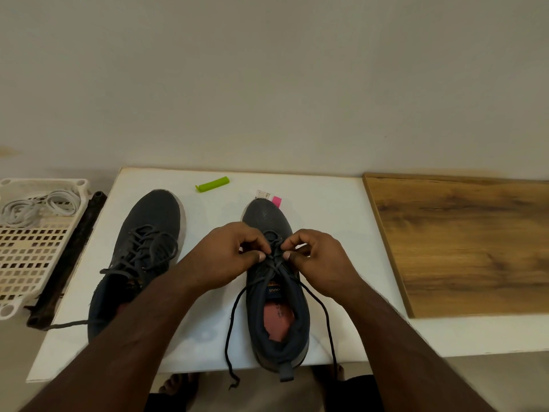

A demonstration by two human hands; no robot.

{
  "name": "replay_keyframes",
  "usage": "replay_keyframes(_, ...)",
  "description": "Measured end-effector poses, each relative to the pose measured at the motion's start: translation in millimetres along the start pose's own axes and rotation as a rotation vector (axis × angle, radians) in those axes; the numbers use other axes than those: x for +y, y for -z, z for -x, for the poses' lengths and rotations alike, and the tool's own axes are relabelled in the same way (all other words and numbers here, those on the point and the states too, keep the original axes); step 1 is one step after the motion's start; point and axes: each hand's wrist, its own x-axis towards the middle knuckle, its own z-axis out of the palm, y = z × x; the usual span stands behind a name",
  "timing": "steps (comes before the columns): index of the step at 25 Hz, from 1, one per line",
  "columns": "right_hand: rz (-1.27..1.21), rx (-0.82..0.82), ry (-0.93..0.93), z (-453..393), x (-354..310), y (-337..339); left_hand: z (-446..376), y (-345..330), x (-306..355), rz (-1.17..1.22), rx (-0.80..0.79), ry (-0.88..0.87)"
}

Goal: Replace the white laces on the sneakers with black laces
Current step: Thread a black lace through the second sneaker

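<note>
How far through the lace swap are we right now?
White laces are out, lying in the tray. The left sneaker carries black lace, ends loose. Both hands, left hand and right hand, pinch the black lace on the right sneaker; its ends still hang untied.

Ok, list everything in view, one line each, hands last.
sneakers: two, dark grey, side by side on the white board; left one, right one
black laces: on both sneakers; the right sneaker's ends trail off the near edge
white laces: a bundle, in the tray
tray: one, cream, slotted, far left
dark bar: one, between tray and board
white board: one, under the sneakers
green clip: one, far edge of the board
pink tag: one, by the right sneaker's toe
wood panel: one, brown, right
left hand: pinches the lace
right hand: pinches the lace
</note>
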Motion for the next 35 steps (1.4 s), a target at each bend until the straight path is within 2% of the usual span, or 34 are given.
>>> replay_keyframes(3,0.024,-0.022,0.019,0.5,0.2,0.8,0.3,-5.1,1.0,-0.116,-0.023,-0.072)
replay_keyframes(6,0.053,-0.015,0.026,0.6,-0.9,1.6,1.0,-6.7,1.4,-0.095,-0.031,-0.129)
replay_keyframes(12,0.068,-0.039,0.052,2.6,-5.0,3.3,2.5,3.8,-2.9,0.028,-0.031,-0.003)
replay_keyframes(18,0.097,-0.031,0.097,1.8,-5.3,2.6,1.6,-2.4,-2.3,0.022,-0.009,-0.067)
replay_keyframes(31,0.166,-0.028,0.156,1.8,-1.8,-2.5,2.7,-3.0,-0.2,0.119,0.015,-0.033)
replay_keyframes(35,-0.080,-0.083,0.063,1.9,2.0,5.4,1.9,1.6,-4.8,0.144,0.004,0.040)
